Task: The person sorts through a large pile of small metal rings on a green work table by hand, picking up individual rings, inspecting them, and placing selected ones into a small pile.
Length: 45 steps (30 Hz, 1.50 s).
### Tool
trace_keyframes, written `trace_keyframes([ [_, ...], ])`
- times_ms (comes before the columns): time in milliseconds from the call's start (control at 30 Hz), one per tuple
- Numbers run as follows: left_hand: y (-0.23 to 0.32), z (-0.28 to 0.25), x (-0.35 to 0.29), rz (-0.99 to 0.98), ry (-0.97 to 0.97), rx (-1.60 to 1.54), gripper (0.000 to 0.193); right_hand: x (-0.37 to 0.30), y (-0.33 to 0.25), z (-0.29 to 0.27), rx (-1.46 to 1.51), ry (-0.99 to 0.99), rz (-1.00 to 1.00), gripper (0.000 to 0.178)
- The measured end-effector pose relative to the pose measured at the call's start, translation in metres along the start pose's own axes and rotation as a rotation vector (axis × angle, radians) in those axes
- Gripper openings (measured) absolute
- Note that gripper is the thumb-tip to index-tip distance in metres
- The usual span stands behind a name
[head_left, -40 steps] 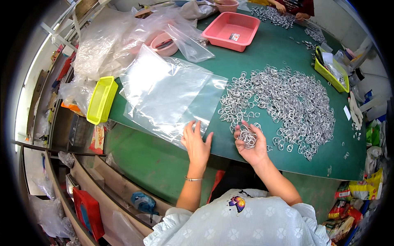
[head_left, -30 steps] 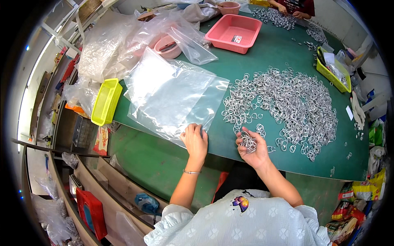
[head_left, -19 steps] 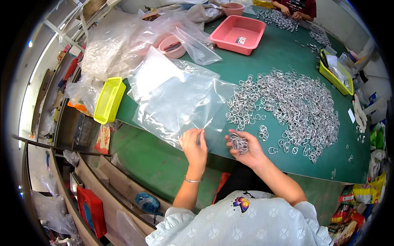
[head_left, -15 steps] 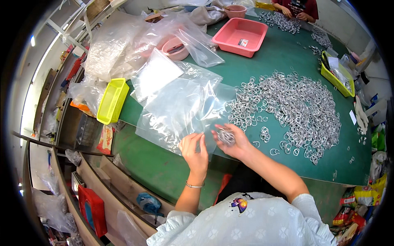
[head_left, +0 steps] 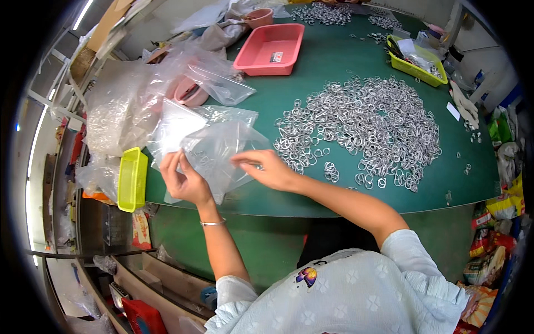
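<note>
My left hand (head_left: pixel 186 179) is closed in a pinch on a clear plastic bag (head_left: pixel 231 136) near the table's front edge. Some grey metal rings (head_left: pixel 204 160) show through the film beside its fingertips. To the right, my right hand (head_left: pixel 271 170) reaches over the bag with its fingers stretched out and a gap beside the thumb. Its palm side is partly hidden. A large heap of grey metal rings (head_left: pixel 372 128) lies on the green table right of my right hand. A small cluster of rings (head_left: pixel 331 172) sits apart, close to my right forearm.
A pink tray (head_left: pixel 271 50) stands farther back. More clear bags (head_left: pixel 119 106) are piled at the left, above a yellow-green basket (head_left: pixel 132 181). Another yellow-green basket (head_left: pixel 418 68) and a white glove (head_left: pixel 464 106) lie at the right. Another ring heap (head_left: pixel 322 14) lies at the far end.
My right hand has swung left over the bag, and the handful of rings no longer shows in it. My left hand has moved left with the bag. The view has shifted.
</note>
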<state>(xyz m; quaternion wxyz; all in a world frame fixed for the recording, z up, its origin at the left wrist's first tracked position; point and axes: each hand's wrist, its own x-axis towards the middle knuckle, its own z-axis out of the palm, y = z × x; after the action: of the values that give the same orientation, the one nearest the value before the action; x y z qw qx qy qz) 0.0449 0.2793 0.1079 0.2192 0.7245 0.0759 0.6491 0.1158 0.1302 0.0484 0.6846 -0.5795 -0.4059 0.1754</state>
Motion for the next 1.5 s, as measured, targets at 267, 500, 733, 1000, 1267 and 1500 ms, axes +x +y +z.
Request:
trace_keyframes([
  [267,0.023,-0.011,-0.059,-0.129,-0.226,0.081,0.011,-0.056,0.021,-0.113,-0.821,0.226,0.009,0.037],
  [500,0.038,-0.004,-0.086,-0.292,-0.276,0.141,0.008,-0.042,0.052,-0.112,-1.096,0.005,0.035,0.05],
  [733,0.002,0.008,-0.095,-0.324,-0.257,0.193,0.007,-0.099,0.007,-0.152,-1.207,0.0,-0.01,0.038],
  [1000,0.033,0.013,-0.098,-0.317,-0.339,0.26,0.018,-0.146,-0.017,-0.185,-1.335,0.167,0.014,0.032],
  [1267,0.055,0.016,-0.127,-0.214,-0.501,0.068,0.024,-0.154,-0.004,-0.201,-1.002,0.677,0.327,0.022],
  [1500,0.068,0.019,-0.148,-0.393,-0.839,-0.177,0.025,-0.084,0.004,-0.145,-1.177,0.334,-0.054,0.031],
])
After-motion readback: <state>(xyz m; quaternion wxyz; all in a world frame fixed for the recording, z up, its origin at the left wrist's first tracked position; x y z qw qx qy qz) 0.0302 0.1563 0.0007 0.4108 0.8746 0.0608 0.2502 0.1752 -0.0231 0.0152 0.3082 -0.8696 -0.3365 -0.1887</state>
